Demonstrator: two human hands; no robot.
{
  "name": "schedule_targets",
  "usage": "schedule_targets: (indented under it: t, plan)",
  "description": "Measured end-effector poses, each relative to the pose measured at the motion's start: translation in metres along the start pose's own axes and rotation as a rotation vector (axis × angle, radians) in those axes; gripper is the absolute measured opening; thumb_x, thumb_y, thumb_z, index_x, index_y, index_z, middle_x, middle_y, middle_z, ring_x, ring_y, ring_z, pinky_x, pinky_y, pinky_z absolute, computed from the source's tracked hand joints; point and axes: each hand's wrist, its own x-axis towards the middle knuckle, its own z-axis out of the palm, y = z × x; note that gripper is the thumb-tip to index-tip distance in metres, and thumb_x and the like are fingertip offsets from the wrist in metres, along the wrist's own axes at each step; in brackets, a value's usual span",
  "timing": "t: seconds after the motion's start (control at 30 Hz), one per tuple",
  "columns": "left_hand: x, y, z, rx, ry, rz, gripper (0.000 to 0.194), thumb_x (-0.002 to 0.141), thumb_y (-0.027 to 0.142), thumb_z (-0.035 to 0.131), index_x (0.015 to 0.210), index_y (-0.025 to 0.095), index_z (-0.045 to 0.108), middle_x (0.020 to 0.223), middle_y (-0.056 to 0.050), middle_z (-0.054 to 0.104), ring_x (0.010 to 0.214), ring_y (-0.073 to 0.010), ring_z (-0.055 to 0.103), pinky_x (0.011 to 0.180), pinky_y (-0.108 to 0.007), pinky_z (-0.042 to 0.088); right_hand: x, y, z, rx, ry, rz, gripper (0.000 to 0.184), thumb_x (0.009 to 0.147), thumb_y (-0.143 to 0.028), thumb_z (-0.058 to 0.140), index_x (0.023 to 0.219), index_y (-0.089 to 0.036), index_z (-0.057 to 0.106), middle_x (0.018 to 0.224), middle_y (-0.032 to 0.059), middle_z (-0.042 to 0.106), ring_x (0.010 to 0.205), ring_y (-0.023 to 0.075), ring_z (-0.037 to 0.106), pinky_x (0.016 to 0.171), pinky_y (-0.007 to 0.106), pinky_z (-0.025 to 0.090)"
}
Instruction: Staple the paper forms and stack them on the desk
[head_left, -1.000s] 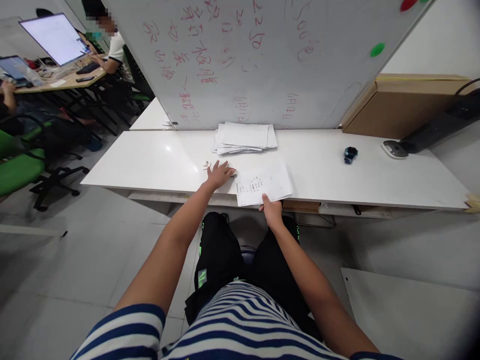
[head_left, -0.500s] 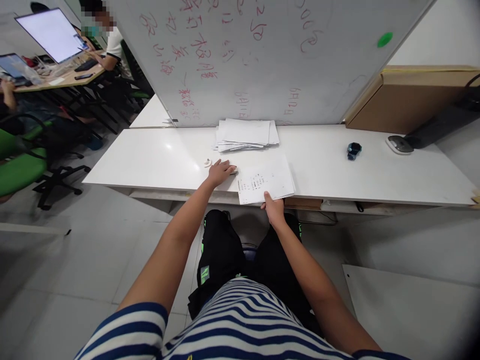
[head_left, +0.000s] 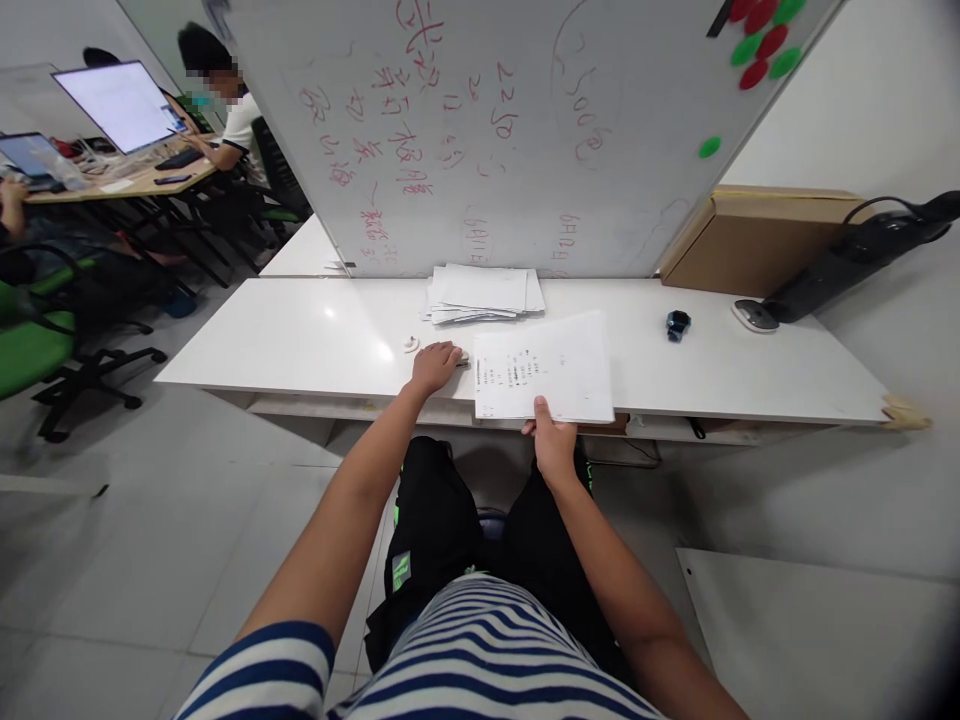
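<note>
My right hand (head_left: pixel 553 448) grips the near edge of several white printed sheets of paper (head_left: pixel 577 360), thumb on top and fingers underneath. The sheets lie over the front edge of the white desk (head_left: pixel 337 350). Just left of them, my left hand (head_left: pixel 435 368) is closed over a small pale object with a dark strip, which looks like a stapler (head_left: pixel 463 359); most of it is hidden under the fingers. Its tip is close to the papers' left edge, and I cannot tell whether they touch. A small white curved item (head_left: pixel 411 344) lies beyond my left hand.
Behind the sheets a stack of papers (head_left: pixel 480 290) rests against the whiteboard (head_left: pixel 525 150). On the right are a dark watch (head_left: pixel 678 325), a computer mouse (head_left: pixel 755 316), a black cylindrical device (head_left: pixel 832 260) and a cardboard box (head_left: pixel 750 240). People sit at another desk far left.
The sheets have shifted right and turned straighter in my right hand. My left hand has closed more over the small object. The camera view has tilted up slightly.
</note>
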Motion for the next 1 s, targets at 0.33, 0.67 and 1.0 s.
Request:
schedule_targets:
  t: [0.33, 0.67, 1.0]
  plan:
    - [-0.005, 0.005, -0.004, 0.012, 0.018, 0.008, 0.052, 0.099, 0.05, 0.02, 0.117, 0.025, 0.061, 0.131, -0.005, 0.06, 0.125, -0.0276, 0.048, 0.1, -0.036, 0.038, -0.059, -0.083, -0.025, 0.376, 0.035, -0.3, 0.021, 0.085, -0.041, 0.063, 0.095, -0.023, 0.057, 0.066, -0.0045, 0.058, 0.045, 0.0092, 0.049, 0.039, 0.023, 0.04]
    - [-0.004, 0.004, -0.002, 0.029, 0.028, -0.008, 0.052, 0.099, 0.053, 0.02, 0.119, 0.026, 0.06, 0.134, -0.003, 0.058, 0.123, -0.0279, 0.047, 0.095, -0.035, 0.039, -0.069, -0.084, -0.024, 0.376, 0.109, -0.322, 0.023, 0.085, -0.041, 0.064, 0.098, -0.024, 0.057, 0.068, -0.0044, 0.058, 0.047, 0.0088, 0.05, 0.038, 0.021, 0.039]
    - [-0.011, 0.008, 0.009, 0.068, 0.186, -0.028, 0.05, 0.098, 0.052, 0.029, 0.103, 0.02, 0.066, 0.112, -0.011, 0.065, 0.111, -0.03, 0.052, 0.092, -0.042, 0.041, -0.059, -0.061, -0.023, 0.281, 0.065, -0.2, 0.026, 0.081, -0.045, 0.066, 0.089, -0.021, 0.06, 0.061, -0.0015, 0.058, 0.045, 0.0128, 0.049, 0.042, 0.029, 0.044]
